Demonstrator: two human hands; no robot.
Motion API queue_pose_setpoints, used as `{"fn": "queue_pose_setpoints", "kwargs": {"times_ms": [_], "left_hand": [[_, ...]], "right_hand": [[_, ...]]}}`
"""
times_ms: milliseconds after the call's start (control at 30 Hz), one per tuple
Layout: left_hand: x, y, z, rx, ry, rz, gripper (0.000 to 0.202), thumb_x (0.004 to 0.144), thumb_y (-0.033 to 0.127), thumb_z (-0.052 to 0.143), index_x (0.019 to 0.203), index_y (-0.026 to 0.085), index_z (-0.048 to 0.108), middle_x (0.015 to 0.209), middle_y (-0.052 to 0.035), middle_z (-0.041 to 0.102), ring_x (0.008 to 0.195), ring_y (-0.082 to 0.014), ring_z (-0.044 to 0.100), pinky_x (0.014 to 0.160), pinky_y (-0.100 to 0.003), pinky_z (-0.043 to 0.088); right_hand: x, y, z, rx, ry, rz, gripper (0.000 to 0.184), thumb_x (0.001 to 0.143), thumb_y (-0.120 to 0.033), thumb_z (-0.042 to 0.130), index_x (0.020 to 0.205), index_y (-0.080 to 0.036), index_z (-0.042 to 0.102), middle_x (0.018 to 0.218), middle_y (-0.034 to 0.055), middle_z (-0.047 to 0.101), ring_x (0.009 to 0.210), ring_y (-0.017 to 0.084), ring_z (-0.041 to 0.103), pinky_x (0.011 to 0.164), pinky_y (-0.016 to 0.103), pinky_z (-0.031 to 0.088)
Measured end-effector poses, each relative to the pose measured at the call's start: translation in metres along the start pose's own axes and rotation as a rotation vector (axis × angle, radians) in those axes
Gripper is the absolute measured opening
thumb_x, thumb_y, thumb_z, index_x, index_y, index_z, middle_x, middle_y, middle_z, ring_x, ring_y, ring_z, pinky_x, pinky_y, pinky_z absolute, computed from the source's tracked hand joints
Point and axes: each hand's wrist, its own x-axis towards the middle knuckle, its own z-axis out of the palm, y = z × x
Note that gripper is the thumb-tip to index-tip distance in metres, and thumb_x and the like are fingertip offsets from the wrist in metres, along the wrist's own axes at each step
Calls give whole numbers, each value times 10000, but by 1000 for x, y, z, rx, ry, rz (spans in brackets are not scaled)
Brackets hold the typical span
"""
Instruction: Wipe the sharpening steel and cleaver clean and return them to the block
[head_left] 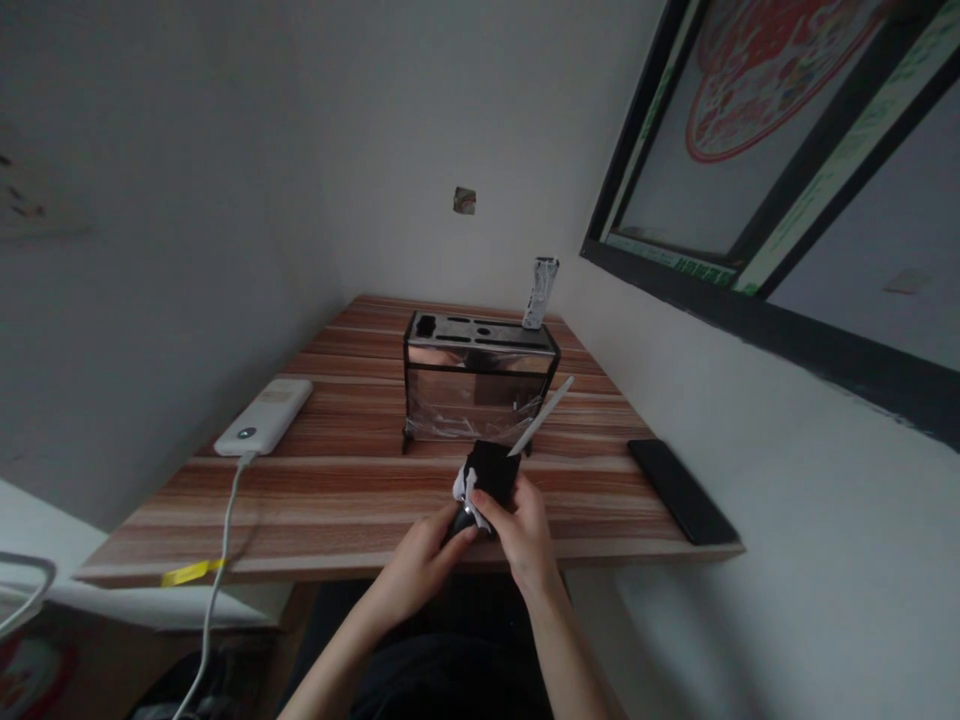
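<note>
Two grey walls (187, 200) corner the wooden table (337, 490); left hand (424, 565) fingers clamp a knife (541, 418), right hand (525, 535) fingers a cloth (493, 468).

Rack (480, 385) stood mid-tabletop (337, 490); packet (541, 292) stood behind its right end, by the wall. Power bank (264, 415) lay left of the rack, cable (225, 540) running off the front edge. Phone (681, 490) lay to the right. In front of the rack, left hand (420, 565) held the knife (541, 417), right hand (525, 530) the cloth (491, 472) around it.

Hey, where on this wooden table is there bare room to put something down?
The table is bare between the power bank and the metal rack, and front left between the cable and the left hand. A narrower strip separates rack and phone. Front centre is crowded: the right hand grips a black cloth on the knife there.
</note>
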Motion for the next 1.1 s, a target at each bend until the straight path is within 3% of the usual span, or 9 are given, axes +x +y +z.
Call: {"fn": "queue_pose_setpoints", "kwargs": {"times_ms": [433,700,933,1100], "left_hand": [[1,1,0,40,-85,10,284,900,374,442,1047,172,579,864,-38,664,837,-200,610,781,-253,429],[0,5,-2,71,-116,12,292,905,386,418,1026,175,580,815,-32,654,832,-203,612,780,-251,428],[-3,5,-2,111,-111,27,315,904,404,408,1047,195,596,954,-42,684,849,-193,618,736,-227,425],[-4,3,-3,172,-125,21,355,904,439,393,1037,180,596,953,-55,686,836,-200,618,746,-246,428]], "right_hand": [[-3,7,-14,78,145,-19,313,686,-340,743,933,-161,677,870,61,708,768,191,646,685,277,502],[15,-12,-34,100,214,-79,251,662,-360,756,751,-152,647,611,-10,612,477,88,494,426,199,393],[32,-34,-59,116,286,-155,261,643,-358,767,753,-148,658,653,9,633,517,97,519,455,206,412],[42,-49,-78,97,364,-245,274,616,-360,783,766,-157,677,738,25,664,659,131,580,589,238,465]]}}
